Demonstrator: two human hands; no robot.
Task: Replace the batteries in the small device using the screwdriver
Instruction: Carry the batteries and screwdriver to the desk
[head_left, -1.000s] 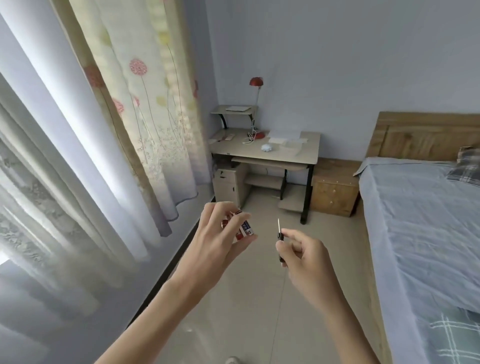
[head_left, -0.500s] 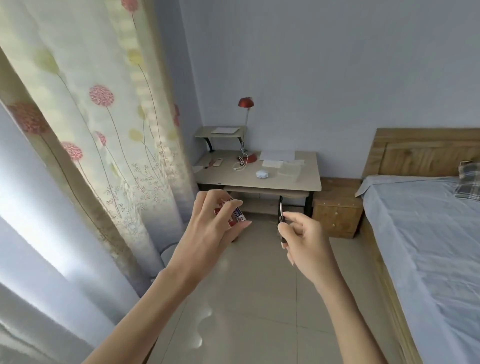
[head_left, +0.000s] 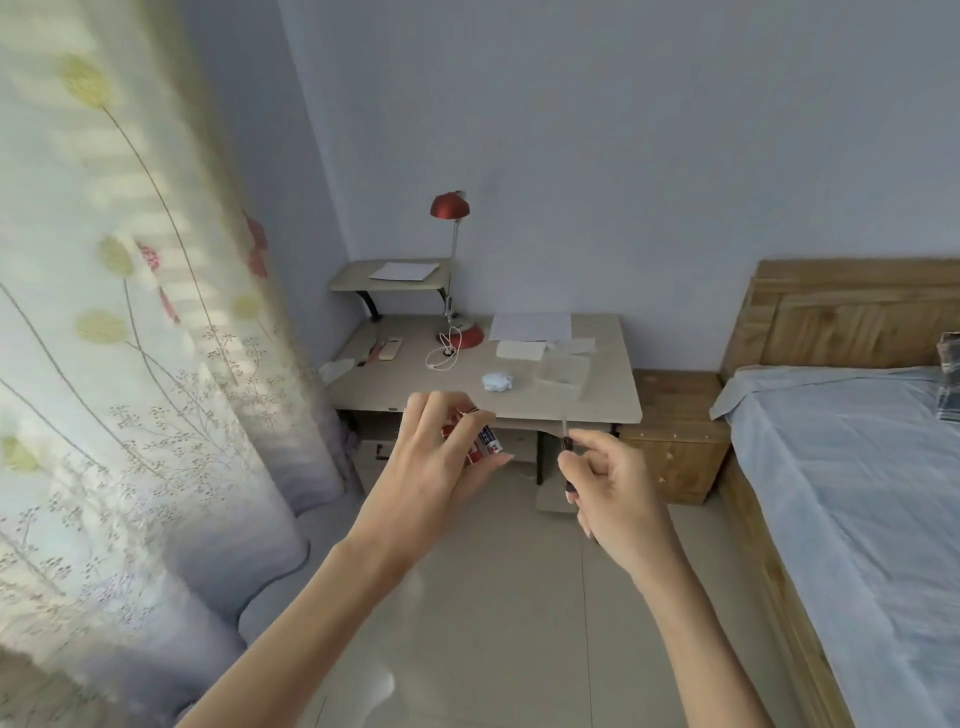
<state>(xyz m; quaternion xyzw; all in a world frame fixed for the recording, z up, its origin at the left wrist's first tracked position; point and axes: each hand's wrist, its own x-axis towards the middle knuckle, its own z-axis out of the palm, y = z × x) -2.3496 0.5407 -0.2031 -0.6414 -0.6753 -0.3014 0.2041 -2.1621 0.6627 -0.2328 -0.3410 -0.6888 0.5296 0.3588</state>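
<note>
In front of the bench (head_left: 415, 387), the left hand (head_left: 426, 470) curls its fingers and thumb round a small red, white and blue battery pack (head_left: 485, 442); its label is too blurred to read. Just right of it, before the bench's front edge, the right hand (head_left: 618, 493) pinches a screwdriver (head_left: 565, 448) between thumb and forefinger, tip upward, apart from the pack.
</note>
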